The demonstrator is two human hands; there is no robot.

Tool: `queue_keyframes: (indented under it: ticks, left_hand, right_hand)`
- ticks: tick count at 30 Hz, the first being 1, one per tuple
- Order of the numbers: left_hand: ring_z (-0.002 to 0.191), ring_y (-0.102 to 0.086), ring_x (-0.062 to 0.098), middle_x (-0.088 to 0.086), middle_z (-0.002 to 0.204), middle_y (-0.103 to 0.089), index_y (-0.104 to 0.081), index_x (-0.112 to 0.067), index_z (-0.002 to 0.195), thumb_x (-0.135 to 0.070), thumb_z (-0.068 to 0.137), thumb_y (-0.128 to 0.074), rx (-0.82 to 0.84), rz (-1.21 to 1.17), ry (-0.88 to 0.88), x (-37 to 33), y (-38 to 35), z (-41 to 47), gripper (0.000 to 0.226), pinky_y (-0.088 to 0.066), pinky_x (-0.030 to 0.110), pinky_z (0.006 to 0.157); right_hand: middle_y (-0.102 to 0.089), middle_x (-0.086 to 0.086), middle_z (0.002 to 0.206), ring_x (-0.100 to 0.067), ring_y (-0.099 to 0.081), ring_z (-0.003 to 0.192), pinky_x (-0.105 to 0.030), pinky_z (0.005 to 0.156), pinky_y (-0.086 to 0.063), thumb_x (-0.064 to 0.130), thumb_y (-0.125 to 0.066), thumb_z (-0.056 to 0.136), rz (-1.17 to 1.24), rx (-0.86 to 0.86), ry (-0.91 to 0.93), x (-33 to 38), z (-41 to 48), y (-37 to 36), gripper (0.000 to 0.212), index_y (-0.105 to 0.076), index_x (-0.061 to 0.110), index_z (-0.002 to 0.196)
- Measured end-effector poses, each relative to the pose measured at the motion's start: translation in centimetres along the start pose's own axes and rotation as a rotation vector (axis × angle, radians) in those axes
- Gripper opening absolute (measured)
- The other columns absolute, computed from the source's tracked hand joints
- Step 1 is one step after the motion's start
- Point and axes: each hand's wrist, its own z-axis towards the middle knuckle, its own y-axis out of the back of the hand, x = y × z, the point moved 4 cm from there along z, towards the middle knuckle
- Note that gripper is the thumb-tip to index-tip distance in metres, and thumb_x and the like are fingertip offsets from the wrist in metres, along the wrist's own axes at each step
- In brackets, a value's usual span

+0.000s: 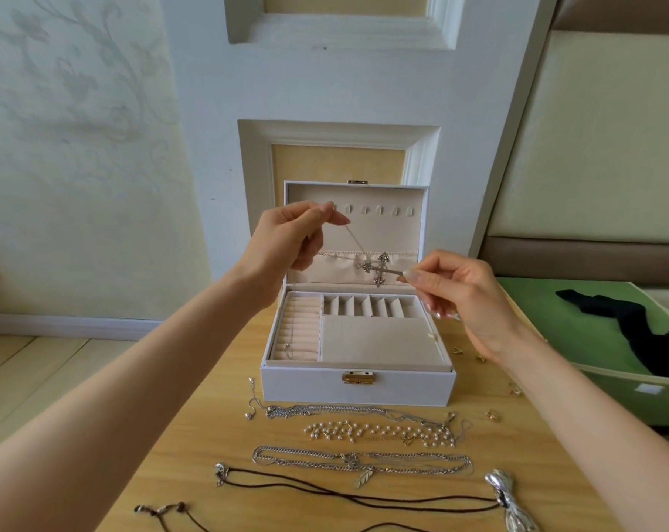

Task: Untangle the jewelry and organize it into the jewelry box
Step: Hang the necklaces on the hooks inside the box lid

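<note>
Both of my hands are on one cross necklace [375, 267], held in the air in front of the raised lid of the jewelry box [358, 389]. My left hand [294, 240] pinches the thin chain between thumb and forefinger, up near the row of hooks [379, 211] in the lid, with the other fingers loosely curled below. My right hand [463, 293] pinches the long foot of the cross between the tips of thumb and forefinger, so the pendant lies tilted almost sideways. The chain slants down from my left fingers to the cross, and a second strand runs level across the lid's gathered pocket.

Below, the box stands open on the wooden table [194, 435], with ring rolls [298, 328] at the left, a row of small compartments [367, 305] at the back and a flat panel [379, 343] in front. Before the box lie, row by row, fine silver chains [325, 410], a pearl necklace [379, 431], heavier silver chains [363, 460] and a brown cord necklace [306, 484] with a silver pendant [511, 501]. Small gold pieces [492, 415] lie to the right of the box.
</note>
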Motion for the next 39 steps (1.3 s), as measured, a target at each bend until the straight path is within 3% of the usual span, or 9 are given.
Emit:
queue_keyframes:
  ticks: [6,10,13,17,20,25,28,32,39]
  left_hand:
    - [0.038,-0.027,0.007,-0.005,0.042,-0.039,-0.066,-0.007,0.084,-0.020,0.097,-0.049,-0.062,-0.040,0.198,0.8,0.9,0.2,0.026,-0.019,0.016,0.036]
    - [0.043,-0.036,0.007,-0.005,0.051,-0.052,-0.070,-0.011,0.082,-0.027,0.095,-0.053,0.046,0.396,0.266,0.6,0.8,0.1,0.027,-0.027,0.014,0.038]
    - [0.066,-0.056,0.007,-0.007,0.083,-0.060,-0.065,-0.014,0.102,-0.035,0.091,-0.055,0.218,0.674,0.291,1.3,-0.1,-0.3,0.027,-0.043,0.013,0.046]
    - [0.106,-0.056,0.006,-0.009,0.120,-0.054,-0.054,-0.019,0.124,-0.038,0.082,-0.062,0.402,0.609,0.120,2.2,-2.4,-1.2,0.047,-0.049,0.014,0.076]
    - [0.095,-0.063,0.007,0.001,0.106,-0.067,-0.061,-0.009,0.114,-0.020,0.079,-0.071,0.393,0.436,0.037,3.0,-3.9,-1.5,0.038,-0.052,0.019,0.082]
    - [0.062,-0.063,0.003,0.003,0.073,-0.069,-0.066,-0.001,0.087,-0.006,0.079,-0.070,0.325,0.326,0.071,3.3,-3.9,-1.5,0.010,-0.048,0.014,0.060]
    - [0.062,-0.061,0.001,0.004,0.076,-0.068,-0.065,-0.003,0.090,-0.002,0.080,-0.069,0.348,0.325,0.120,3.3,-3.6,-1.7,0.011,-0.046,0.013,0.057]
    - [0.072,-0.065,0.008,0.009,0.081,-0.069,-0.067,0.002,0.097,0.002,0.082,-0.066,0.320,0.330,0.076,3.1,-3.0,-1.9,0.016,-0.053,0.021,0.068]
    - [0.065,-0.063,0.002,0.004,0.073,-0.065,-0.064,0.003,0.096,0.008,0.080,-0.064,0.346,0.283,0.080,2.9,-3.4,-1.9,0.017,-0.047,0.011,0.062]
  right_hand:
    - [-0.057,-0.001,0.050,-0.008,-0.045,0.041,-0.016,0.039,-0.034,0.004,-0.066,0.081,-0.031,-0.055,0.086,-0.6,-0.2,0.2,0.010,-0.063,0.005,0.071]
    - [-0.061,-0.002,0.055,-0.011,-0.048,0.043,-0.018,0.040,-0.037,0.000,-0.063,0.084,-0.045,-0.076,0.099,-0.8,0.0,0.3,0.012,-0.062,0.006,0.073]
    - [-0.063,-0.005,0.060,-0.013,-0.049,0.044,-0.020,0.041,-0.038,0.000,-0.059,0.087,-0.024,-0.075,0.073,-0.7,0.3,0.3,0.013,-0.060,0.006,0.075]
    - [-0.063,-0.005,0.062,-0.015,-0.049,0.046,-0.021,0.042,-0.039,0.004,-0.057,0.089,-0.074,-0.047,0.041,-0.7,0.7,-0.1,0.010,-0.060,0.004,0.079]
    - [-0.063,-0.003,0.062,-0.014,-0.050,0.047,-0.021,0.042,-0.039,0.006,-0.059,0.089,-0.143,-0.028,0.023,-0.8,1.0,-0.7,0.010,-0.059,-0.001,0.083]
    - [-0.062,-0.011,0.066,-0.017,-0.057,0.053,-0.023,0.044,-0.044,0.004,-0.062,0.087,-0.167,0.000,0.026,-0.9,1.2,-1.1,0.013,-0.057,-0.007,0.081]
    - [-0.061,-0.013,0.065,-0.019,-0.057,0.056,-0.023,0.046,-0.046,0.000,-0.062,0.085,-0.177,0.020,0.026,-0.8,1.3,-1.0,0.013,-0.056,-0.009,0.078]
    - [-0.066,-0.015,0.071,-0.014,-0.058,0.059,-0.022,0.048,-0.045,-0.003,-0.061,0.084,-0.176,0.044,0.000,-0.7,1.3,-0.9,0.011,-0.056,-0.010,0.077]
    - [-0.066,0.003,0.059,-0.010,-0.062,0.058,-0.020,0.051,-0.046,0.000,-0.063,0.085,-0.196,0.169,-0.066,-1.1,0.9,-1.9,0.008,-0.060,-0.006,0.080]
